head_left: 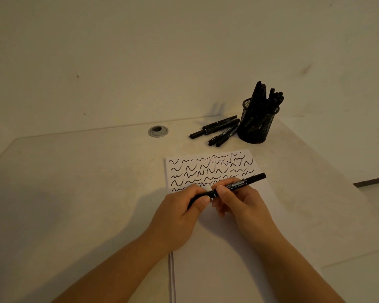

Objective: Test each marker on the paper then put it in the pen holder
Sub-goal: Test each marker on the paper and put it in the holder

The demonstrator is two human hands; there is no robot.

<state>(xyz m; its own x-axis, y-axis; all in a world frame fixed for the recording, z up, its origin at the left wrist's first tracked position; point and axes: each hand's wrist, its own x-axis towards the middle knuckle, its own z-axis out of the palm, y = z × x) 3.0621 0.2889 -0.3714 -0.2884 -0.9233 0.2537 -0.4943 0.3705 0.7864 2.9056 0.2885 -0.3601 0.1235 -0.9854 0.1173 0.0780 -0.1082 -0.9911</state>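
1. Head view, setting: pale, cream-coloured bench [74,193] set against a plain wall of the same tone, in dim warm light. A round metal cable grommet [158,131] sits in the bench near the wall. At the right edge a strip of lighter floor shows beyond the bench.

2. Head view, work done: the paper [217,248] lies in front of the person, its top part filled with several rows of black squiggles [208,171]. The black mesh pen holder [256,125] stands at the far right, near the wall, with a good many black markers already upright in it. Judging from this, much of the batch has been tested and stowed.

3. Head view, work in hand: one marker [236,185] is held low over the paper, just below the squiggles. The left hand [179,213] grips its near end with fingers curled round it, and the right hand [241,202] pinches the barrel. It looks like a cap being pulled off or pushed on; which, I cannot tell.

4. Head view, work left: a few loose markers [217,130] lie on the bench just left of the holder, apparently still waiting for their test, alongside the one in hand.
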